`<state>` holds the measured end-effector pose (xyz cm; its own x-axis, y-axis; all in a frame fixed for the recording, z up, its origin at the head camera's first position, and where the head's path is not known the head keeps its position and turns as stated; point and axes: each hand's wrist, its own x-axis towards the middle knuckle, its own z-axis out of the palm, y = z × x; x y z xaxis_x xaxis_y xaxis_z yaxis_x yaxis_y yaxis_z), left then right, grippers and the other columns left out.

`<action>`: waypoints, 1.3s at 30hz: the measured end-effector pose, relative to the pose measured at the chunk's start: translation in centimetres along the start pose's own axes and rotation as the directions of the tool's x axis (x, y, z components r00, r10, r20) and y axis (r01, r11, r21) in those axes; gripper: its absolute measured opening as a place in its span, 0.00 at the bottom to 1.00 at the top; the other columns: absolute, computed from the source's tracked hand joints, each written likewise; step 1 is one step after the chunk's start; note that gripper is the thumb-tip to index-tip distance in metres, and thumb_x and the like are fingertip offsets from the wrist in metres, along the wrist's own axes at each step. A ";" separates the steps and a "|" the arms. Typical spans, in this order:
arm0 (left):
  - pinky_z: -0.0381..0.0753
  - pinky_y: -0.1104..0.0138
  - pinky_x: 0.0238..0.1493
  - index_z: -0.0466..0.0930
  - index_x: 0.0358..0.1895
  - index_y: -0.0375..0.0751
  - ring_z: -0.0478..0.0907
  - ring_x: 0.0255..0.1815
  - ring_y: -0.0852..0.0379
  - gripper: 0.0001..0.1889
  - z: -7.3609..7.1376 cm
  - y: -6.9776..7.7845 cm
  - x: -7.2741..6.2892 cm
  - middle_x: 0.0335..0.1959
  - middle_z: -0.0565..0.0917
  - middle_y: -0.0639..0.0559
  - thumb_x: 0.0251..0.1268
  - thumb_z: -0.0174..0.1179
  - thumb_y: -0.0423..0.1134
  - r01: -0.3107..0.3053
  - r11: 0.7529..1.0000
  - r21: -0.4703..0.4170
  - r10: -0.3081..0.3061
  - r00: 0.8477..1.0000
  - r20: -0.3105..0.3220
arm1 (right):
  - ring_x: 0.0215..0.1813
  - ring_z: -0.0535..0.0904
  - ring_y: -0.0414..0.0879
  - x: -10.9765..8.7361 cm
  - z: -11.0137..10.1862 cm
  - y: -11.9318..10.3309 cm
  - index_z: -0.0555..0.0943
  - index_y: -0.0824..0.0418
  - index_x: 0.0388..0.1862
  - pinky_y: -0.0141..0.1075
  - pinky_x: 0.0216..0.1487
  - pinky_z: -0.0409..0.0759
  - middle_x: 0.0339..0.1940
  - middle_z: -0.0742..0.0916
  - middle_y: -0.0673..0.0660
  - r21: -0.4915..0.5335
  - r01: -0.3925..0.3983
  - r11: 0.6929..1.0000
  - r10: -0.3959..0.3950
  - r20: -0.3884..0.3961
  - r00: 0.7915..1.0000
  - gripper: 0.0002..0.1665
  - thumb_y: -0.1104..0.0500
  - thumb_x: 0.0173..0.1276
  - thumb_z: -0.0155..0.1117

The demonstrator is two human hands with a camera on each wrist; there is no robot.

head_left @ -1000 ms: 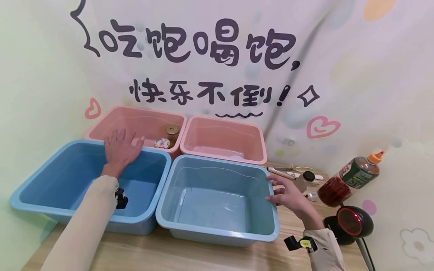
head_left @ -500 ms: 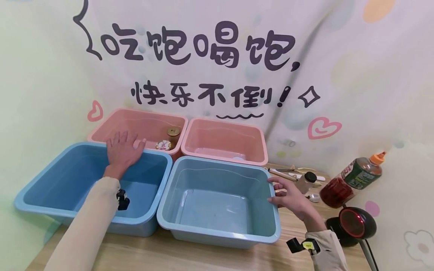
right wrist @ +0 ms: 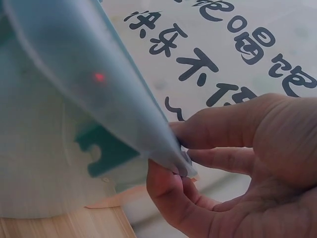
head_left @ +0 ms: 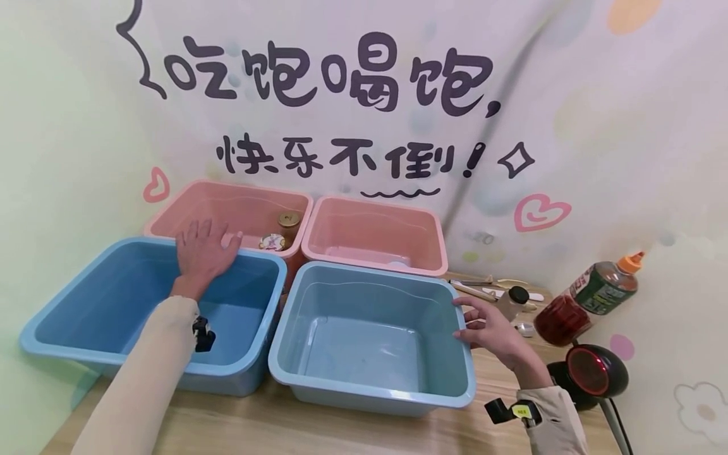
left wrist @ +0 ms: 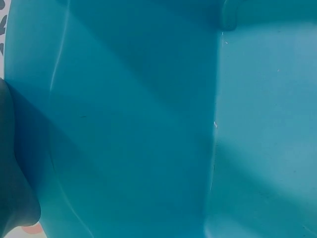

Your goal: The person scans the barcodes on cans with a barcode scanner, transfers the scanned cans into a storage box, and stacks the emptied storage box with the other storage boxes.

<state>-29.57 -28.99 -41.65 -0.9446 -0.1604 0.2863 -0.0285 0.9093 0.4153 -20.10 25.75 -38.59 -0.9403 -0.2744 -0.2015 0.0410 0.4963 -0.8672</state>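
Two blue plastic basins stand side by side, a deeper blue one on the left and a paler one on the right. My left hand rests on the far rim of the left basin with its fingers spread and straight; in the left wrist view, only part of this hand shows beside the inner wall. The right side rim of the paler basin is pinched by my right hand. Close up in the right wrist view, the fingers curl about that rim. Nothing lies inside the visible part of either blue basin.
Behind stand two pink basins, the left one containing a gold-topped can and a round printed item, the other beside it. At right are utensils, a black-capped jar, a sauce bottle and a black device.
The paler blue basin has shifted slightly right together with my right hand, and a narrow gap shows between the two blue basins. My left hand stays on its rim.
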 end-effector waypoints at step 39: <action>0.63 0.31 0.68 0.58 0.78 0.41 0.59 0.75 0.29 0.37 -7.0 7.9 -2.1 0.77 0.62 0.33 0.75 0.48 0.59 0.095 0.883 -0.460 0.037 0.962 0.270 | 0.42 0.82 0.51 -0.6 -1.0 0.4 0.65 0.66 0.71 0.48 0.41 0.89 0.50 0.79 0.70 -0.011 -0.030 0.999 0.030 -0.019 0.999 0.38 0.68 0.64 0.69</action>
<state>-25.50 -24.18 -32.97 -0.9982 -0.0165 0.0575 0.0354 0.6110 0.7908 -19.80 26.91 -38.37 -0.9448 -0.2438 -0.2190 0.0660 0.5130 -0.8558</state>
